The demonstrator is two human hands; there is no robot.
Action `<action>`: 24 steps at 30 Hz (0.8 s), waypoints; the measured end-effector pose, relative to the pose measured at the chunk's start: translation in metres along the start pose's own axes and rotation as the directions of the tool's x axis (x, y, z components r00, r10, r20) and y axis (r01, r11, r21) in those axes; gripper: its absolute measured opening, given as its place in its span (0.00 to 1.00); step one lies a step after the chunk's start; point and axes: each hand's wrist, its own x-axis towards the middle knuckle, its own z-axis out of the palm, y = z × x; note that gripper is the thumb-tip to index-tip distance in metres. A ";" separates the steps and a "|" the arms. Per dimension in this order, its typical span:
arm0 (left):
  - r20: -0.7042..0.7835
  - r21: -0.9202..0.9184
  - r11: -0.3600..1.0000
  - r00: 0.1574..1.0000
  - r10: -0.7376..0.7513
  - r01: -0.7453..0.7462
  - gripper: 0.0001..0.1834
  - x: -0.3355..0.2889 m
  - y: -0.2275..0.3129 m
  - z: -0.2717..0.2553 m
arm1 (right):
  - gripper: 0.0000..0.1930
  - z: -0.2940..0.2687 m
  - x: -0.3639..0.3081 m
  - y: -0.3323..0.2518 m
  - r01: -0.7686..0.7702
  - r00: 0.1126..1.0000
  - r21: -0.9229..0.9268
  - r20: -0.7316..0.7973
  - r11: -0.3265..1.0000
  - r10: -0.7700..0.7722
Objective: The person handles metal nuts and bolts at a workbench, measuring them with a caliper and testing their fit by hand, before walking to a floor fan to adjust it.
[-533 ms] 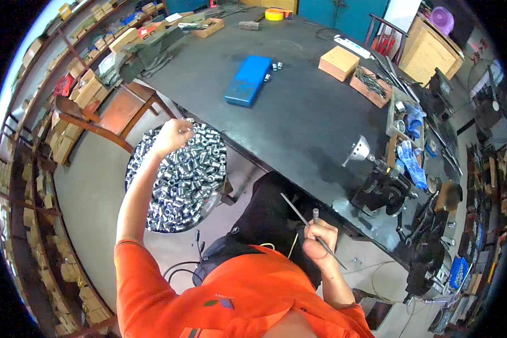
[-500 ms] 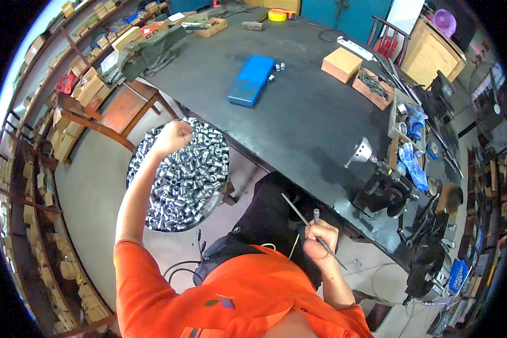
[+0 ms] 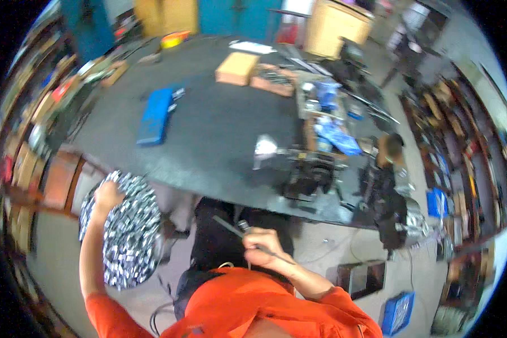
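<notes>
At the left, my left hand is over the far edge of a round heap of small shiny metal sleeves. Its fingers look curled in, but blur hides what they hold, if anything. In front of my body, my right hand is closed round a thin grey file-like rod, which slants across the palm and sticks out on both sides. A small metal cylinder stands up from the same grip, beside the rod.
The dark workbench bears a blue box, a tan block, blue gloves and a black machine with a lamp. A wooden chair stands beyond the heap. Shelves line the right side.
The view has swung to the right, so bench and heap appear farther left and the picture is blurred. My left hand remains at the heap; my right hand still grips the rod and cylinder.
</notes>
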 end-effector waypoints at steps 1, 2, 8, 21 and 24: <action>0.037 0.043 0.997 0.997 -0.069 0.067 0.17 0.000 0.007 -0.004 | 0.10 0.001 -0.002 0.005 0.002 1.000 -0.012 0.007 1.000 -0.002; -0.063 -0.015 0.995 0.993 -0.097 0.097 0.14 -0.005 0.003 0.003 | 0.10 0.002 -0.004 0.010 0.008 1.000 -0.010 0.026 1.000 -0.007; -0.054 -0.039 0.998 0.998 -0.042 0.040 0.06 0.003 0.019 -0.006 | 0.10 -0.001 -0.006 0.010 0.016 1.000 0.067 -0.011 0.998 -0.016; 0.119 -0.990 -0.107 0.938 -0.324 0.089 0.16 -0.054 0.044 -0.057 | 0.14 0.000 0.000 0.002 -0.027 0.998 0.080 0.061 0.996 0.022; 0.208 -0.916 -0.363 0.976 -0.068 0.170 0.13 -0.054 0.070 -0.060 | 0.11 0.000 -0.003 0.004 -0.025 0.998 0.074 0.062 0.997 0.020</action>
